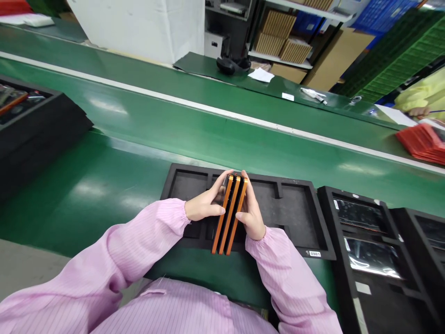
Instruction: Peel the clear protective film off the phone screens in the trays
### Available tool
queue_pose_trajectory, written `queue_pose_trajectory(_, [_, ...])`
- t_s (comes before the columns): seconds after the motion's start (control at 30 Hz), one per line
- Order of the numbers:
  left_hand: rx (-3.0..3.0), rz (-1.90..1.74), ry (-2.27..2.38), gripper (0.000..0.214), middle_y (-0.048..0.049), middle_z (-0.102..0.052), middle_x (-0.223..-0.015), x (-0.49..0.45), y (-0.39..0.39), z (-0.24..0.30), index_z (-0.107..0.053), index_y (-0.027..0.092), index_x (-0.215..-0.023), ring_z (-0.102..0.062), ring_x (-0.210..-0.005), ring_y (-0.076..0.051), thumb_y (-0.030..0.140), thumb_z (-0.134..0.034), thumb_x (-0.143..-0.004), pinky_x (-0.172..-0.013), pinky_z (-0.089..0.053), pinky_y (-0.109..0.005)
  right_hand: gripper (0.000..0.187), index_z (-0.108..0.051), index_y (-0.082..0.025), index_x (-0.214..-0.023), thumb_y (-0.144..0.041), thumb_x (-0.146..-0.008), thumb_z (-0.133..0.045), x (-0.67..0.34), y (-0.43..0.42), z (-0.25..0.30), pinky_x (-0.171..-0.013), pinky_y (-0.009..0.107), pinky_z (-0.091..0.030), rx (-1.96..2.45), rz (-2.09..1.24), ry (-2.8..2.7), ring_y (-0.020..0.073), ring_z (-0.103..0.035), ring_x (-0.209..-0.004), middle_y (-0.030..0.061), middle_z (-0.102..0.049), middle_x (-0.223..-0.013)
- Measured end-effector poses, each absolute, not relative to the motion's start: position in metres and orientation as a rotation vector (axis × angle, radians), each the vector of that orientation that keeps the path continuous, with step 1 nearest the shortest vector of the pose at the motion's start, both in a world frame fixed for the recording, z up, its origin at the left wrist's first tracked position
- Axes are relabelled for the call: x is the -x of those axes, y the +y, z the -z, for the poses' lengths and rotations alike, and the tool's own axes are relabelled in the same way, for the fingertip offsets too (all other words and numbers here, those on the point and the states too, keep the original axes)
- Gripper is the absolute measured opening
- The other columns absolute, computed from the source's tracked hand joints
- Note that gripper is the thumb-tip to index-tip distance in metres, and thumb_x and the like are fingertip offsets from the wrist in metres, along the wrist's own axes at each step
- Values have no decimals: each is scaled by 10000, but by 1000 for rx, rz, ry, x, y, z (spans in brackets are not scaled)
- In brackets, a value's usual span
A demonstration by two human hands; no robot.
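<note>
Three phone-like devices with orange edges (230, 215) stand on their sides, pressed together as one stack between my hands. My left hand (207, 202) grips the stack from the left, thumb along the near edge and fingers on the outer face. From the right, my right hand (252, 212) holds it in the same way, thumb on the orange edge. Beneath the stack lies a black foam tray (301, 211) with recessed compartments and a label reading 0981. Parts of the tray are hidden by my hands and the devices.
Right of the tray, another black tray (377, 306) holds dark glossy panels (373, 256). Stacked black trays (38, 139) stand at the left. A green bench with a white strip (222, 112) runs across. Far right, a person in yellow sleeves (422, 95) is beside red pieces (422, 144).
</note>
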State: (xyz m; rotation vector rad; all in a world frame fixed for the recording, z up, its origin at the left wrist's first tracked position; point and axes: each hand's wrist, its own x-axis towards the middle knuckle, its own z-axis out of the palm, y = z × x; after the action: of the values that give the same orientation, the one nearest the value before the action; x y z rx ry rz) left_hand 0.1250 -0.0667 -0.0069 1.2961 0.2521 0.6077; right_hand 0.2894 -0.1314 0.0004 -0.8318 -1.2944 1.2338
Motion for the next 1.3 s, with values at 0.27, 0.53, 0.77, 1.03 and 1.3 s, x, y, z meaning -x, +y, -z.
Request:
queue_pose_trajectory(0.27, [-1331, -643, 245, 1011, -63, -510, -1065, -126, -67, 8, -71, 279, -1481, -583, -954, -248, 447, -734, -735, -1007, -400, -506, 819, -252, -309, -1494, -465, -823, -696, -288, -131, 0, -1110, 493, -402, 824, -1085, -1365, 281, -443, -1343, 73, -399, -1488])
queue_pose_trajectory(0.53, [-1295, -748, 357, 682, -47, -580, -1044, -131, -69, -2, -280, 249, -1355, -568, -985, -228, 419, -630, -794, -931, -436, -391, 743, -327, -271, -1421, -480, -812, -697, -280, -129, -7, -1016, 444, -489, 896, -889, -1416, 262, -544, -1221, 106, -499, -1350])
queue_pose_trajectory(0.77, [-1301, -819, 415, 583, -26, -588, -960, -139, -71, -5, -364, 222, -1261, -586, -880, -200, 362, -636, -765, -878, -441, -368, 485, -469, -278, -1242, -436, -838, -685, -274, -126, -9, -869, 361, -537, 943, -784, -1270, 201, -621, -991, 42, -571, -1129])
queue_pose_trajectory(1.03, [-1331, -816, 370, 620, -55, -597, -1020, -137, -73, -4, -346, 226, -1280, -615, -918, -218, 432, -664, -789, -856, -460, -365, 489, -461, -272, -1238, -452, -835, -671, -273, -129, -11, -866, 378, -536, 938, -760, -1282, 215, -623, -991, 51, -583, -1118])
queue_pose_trajectory(1.3, [-1328, -829, 358, 624, -51, -601, -1012, -136, -70, -2, -352, 227, -1280, -610, -916, -213, 461, -672, -797, -866, -468, -369, 486, -470, -269, -1231, -415, -818, -682, -273, -129, -9, -867, 374, -533, 963, -810, -1251, 210, -619, -982, 45, -591, -1101])
